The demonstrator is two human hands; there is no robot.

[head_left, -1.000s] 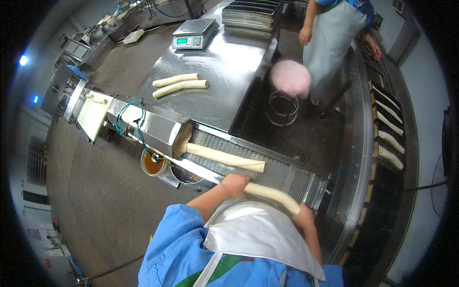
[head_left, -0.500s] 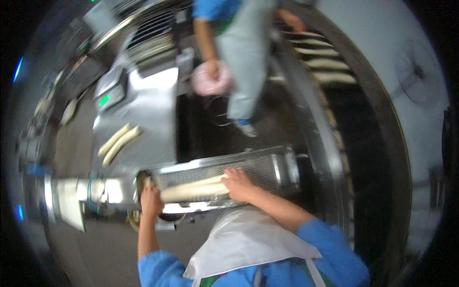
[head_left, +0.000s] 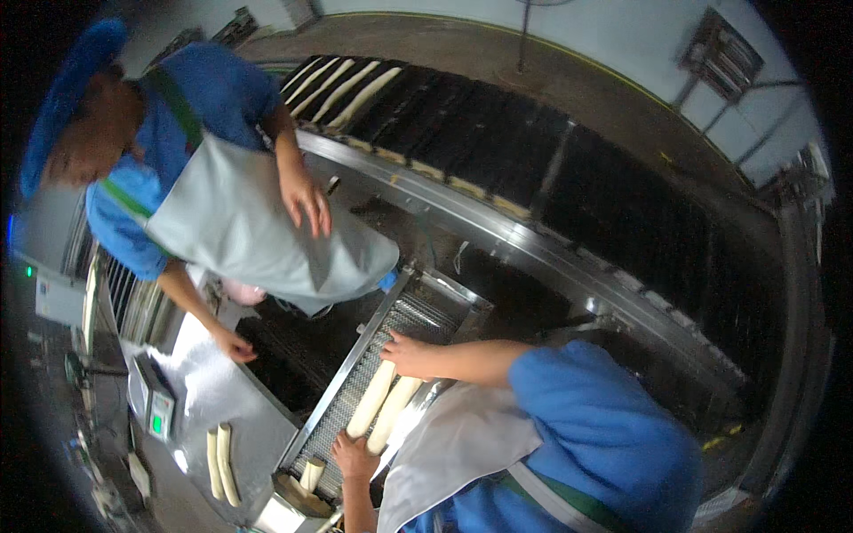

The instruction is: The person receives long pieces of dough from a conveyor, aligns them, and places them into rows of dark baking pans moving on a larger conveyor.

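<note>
Two long pale dough rolls point(head_left: 374, 399) lie side by side on a narrow metal mesh conveyor point(head_left: 410, 313). My right hand point(head_left: 406, 355) is closed over their far ends, its fingers curled onto the dough. At the near ends my left hand point(head_left: 354, 457) grips the dough, fingertips over the left roll; how far it reaches round the other roll is hidden. Just beyond my left hand, a short dough piece point(head_left: 312, 474) rests at the conveyor's near end, by a metal outlet point(head_left: 298, 496).
On the steel table point(head_left: 200, 369) at left lie two thinner dough strips point(head_left: 221, 464) beside a scale point(head_left: 155, 401). A co-worker in a pale apron point(head_left: 251, 226) stands across the conveyor. Behind runs a long black belt point(head_left: 498, 147) carrying several dough strips point(head_left: 342, 91).
My view has swung right, bringing the black belt into the middle. Both hands remain on the dough rolls. The co-worker's hand no longer rests on the pink object.
</note>
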